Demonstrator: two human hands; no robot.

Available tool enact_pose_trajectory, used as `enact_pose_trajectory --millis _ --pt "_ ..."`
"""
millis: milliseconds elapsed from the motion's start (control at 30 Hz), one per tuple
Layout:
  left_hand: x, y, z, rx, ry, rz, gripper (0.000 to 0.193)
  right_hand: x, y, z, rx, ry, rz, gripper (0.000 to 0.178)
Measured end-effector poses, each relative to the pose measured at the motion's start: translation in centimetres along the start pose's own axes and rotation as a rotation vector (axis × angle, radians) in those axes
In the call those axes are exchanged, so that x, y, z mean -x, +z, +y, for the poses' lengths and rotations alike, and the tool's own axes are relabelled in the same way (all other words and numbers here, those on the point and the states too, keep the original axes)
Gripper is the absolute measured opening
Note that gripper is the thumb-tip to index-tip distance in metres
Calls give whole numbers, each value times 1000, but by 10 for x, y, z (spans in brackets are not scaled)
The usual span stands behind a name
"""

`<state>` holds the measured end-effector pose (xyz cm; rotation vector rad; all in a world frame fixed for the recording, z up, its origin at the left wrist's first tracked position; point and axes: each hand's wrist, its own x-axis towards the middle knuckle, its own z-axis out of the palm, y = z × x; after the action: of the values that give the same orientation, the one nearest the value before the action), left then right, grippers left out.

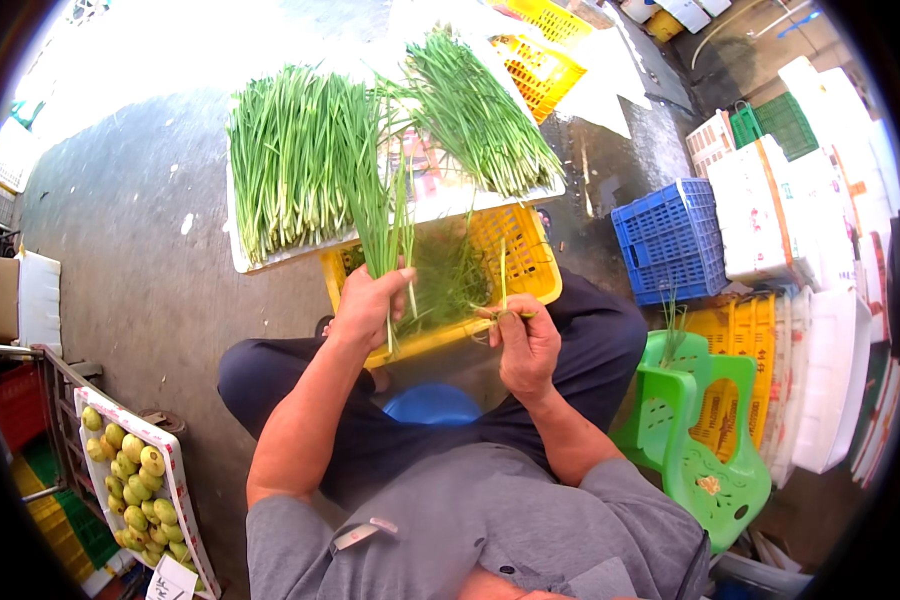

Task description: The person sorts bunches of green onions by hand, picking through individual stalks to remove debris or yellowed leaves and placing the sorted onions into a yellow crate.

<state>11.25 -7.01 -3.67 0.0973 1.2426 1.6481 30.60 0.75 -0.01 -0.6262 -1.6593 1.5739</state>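
Note:
My left hand [367,308] is closed around a small bunch of garlic chives [373,232], leaves pointing away from me and pale stalk ends hanging below the fist. To its right, my right hand [525,348] pinches a thin chive stalk [503,270] between thumb and fingers, with leaf bits at the fingertips. Beyond both hands lies a white foam board [448,205] bearing a wide pile of chives [295,150] on the left and another pile [480,120] on the right. Under the hands, a yellow plastic crate [538,262] holds loose green trimmings [455,280].
A blue crate [670,240], white foam boxes [755,210] and a green plastic chair [720,490] stand to my right. At lower left is a tray of yellow-green fruit [135,480]. A blue seat [432,404] shows between my legs. Another yellow crate [540,75] lies at the back.

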Motion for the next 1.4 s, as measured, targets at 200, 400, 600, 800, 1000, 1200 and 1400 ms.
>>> enact_pose_trajectory --millis 200,400,600,800,1000,1200,1400 --pt "10 3 6 18 -8 -29 15 -17 3 58 868 -54 -251 38" --pt "10 -3 -2 7 -37 -90 13 -50 16 31 145 490 -208 32" --pt "16 2 -2 -26 -44 -108 13 -73 43 48 -242 611 -85 17" --pt "17 2 -8 -79 -35 -94 14 -71 37 61 -64 458 -30 16" --pt "16 5 -8 -162 -45 -113 9 -71 20 45 596 -5 -88 15" --pt "16 12 -11 -153 -24 -131 9 -73 13 62 649 -270 26 11" --pt "16 5 -9 -116 -93 -132 19 -74 -5 66 437 94 81 13"
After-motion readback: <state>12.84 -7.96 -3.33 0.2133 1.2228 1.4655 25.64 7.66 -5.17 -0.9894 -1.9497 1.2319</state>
